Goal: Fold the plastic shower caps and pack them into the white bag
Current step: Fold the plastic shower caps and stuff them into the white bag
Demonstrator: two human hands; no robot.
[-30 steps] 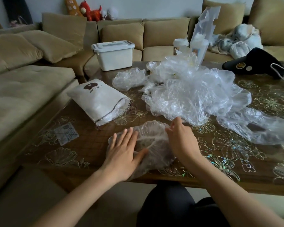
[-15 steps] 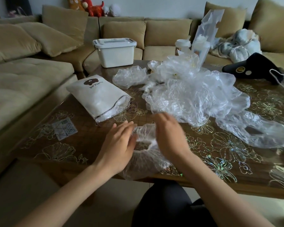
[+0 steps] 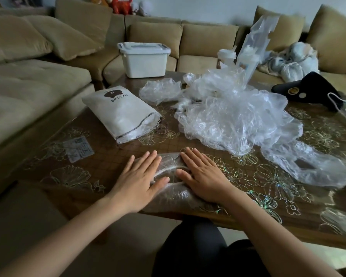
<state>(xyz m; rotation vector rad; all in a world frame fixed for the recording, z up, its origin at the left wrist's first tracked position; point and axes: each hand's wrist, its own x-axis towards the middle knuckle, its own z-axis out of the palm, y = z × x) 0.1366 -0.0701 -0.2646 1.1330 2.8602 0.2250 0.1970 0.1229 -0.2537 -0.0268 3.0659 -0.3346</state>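
Note:
A clear plastic shower cap (image 3: 171,166) lies folded and flattened near the table's front edge. My left hand (image 3: 140,180) presses its left part with straight fingers. My right hand (image 3: 204,176) lies flat on its right part, fingers spread. The white bag (image 3: 120,110) printed "POPULAR" lies on its side behind my left hand, its open mouth facing the front right with plastic showing inside. A big heap of loose clear shower caps (image 3: 234,114) covers the middle of the table. One more cap (image 3: 160,90) sits behind the bag, and another (image 3: 306,162) lies at the right.
The brown table (image 3: 88,162) has a floral glass-like top, and a small clear card (image 3: 78,148) lies at its left. A white lidded box (image 3: 144,58), a tall clear packet (image 3: 256,47) and a black object with a cord (image 3: 310,90) stand at the back. A beige sofa surrounds the table.
Both hands were bunching and folding the cap a moment ago. Now they lie flat on it, side by side, and the cap is pressed down into a smaller, flatter shape.

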